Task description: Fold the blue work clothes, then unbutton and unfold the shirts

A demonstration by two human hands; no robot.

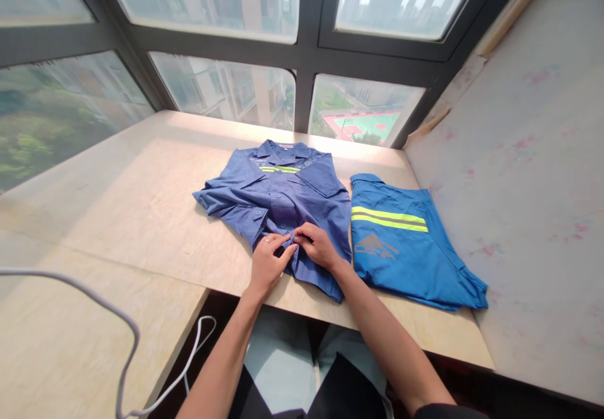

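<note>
A dark blue work shirt (pixel 278 186) lies front up on the pale ledge, its collar toward the window and its sleeves folded in. Yellow reflective strips cross its chest, and buttons run down the front. At the lower placket, my left hand (pixel 271 256) pinches the cloth between thumb and fingers. My right hand (pixel 317 243) pinches the same spot from the other side, the fingertips of both hands nearly meeting. Whatever button is between the fingertips is hidden. A cuff with a button (pixel 257 214) rests just beyond my left hand.
To the right lies a folded brighter blue garment (pixel 396 243) with yellow-grey reflective strips and a grey print. Grey-framed windows (pixel 306 57) stand behind the ledge (pixel 141 192). A papered wall (pixel 528 205) bounds the right side. A white cable (pixel 132 331) loops at lower left.
</note>
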